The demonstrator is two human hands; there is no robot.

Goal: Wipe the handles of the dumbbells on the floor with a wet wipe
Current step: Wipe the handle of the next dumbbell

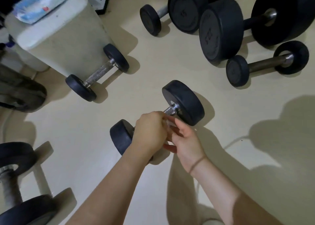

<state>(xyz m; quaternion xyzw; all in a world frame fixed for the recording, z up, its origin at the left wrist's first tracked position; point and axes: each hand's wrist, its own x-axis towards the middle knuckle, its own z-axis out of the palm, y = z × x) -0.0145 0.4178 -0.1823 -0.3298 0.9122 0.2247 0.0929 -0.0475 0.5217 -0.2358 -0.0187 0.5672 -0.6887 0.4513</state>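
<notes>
A black dumbbell (184, 102) with a knurled metal handle (169, 110) lies on the pale floor in the middle of the view. My left hand (150, 132) is closed around the handle from above. My right hand (185, 139) sits just beside it on the handle's near side, fingers curled toward the bar. A small patch of white wet wipe (167, 122) shows between the two hands; which hand pinches it is hidden. Only the handle's far end, next to the upper weight, is visible.
Another small dumbbell (98, 72) leans by a pale box-shaped stool (68, 42) with a wipe pack (40, 3) on top. Several larger dumbbells (221, 28) crowd the upper right, one small dumbbell (267, 63) among them. A big dumbbell (13, 182) lies at the lower left.
</notes>
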